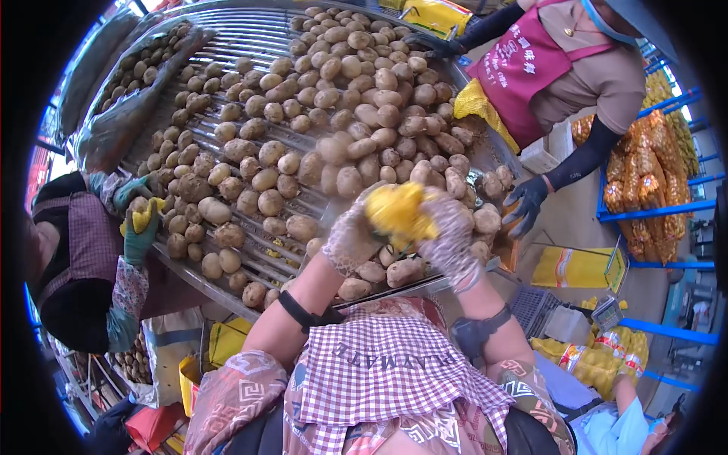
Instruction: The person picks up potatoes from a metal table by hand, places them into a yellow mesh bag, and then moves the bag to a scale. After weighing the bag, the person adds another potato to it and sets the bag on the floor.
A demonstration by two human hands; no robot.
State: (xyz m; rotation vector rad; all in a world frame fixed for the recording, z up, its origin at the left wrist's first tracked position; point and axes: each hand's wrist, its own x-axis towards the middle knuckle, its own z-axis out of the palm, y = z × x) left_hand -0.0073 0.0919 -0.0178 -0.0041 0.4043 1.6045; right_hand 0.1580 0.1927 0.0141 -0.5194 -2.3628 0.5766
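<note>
In the middle of the head view, over the near edge of the potato pile, a crumpled yellow cloth (396, 210) is smeared by motion. My left hand (353, 240), in a patterned glove, grips its left side. On the right side my right hand (453, 244), gloved alike, is closed on the same cloth. Whether a potato is wrapped inside it, I cannot make out. Just beneath my hands lie several loose brown potatoes (406, 271), some with soil on them.
A slatted metal table (246, 36) carries the potatoes. At left, a co-worker's gloved hand (140, 241) holds a yellow cloth; at right, another's dark-gloved hand (528, 205) hangs near the table edge. Full mesh sacks (644, 178) stand on a blue rack. A grey crate (537, 307) sits lower right.
</note>
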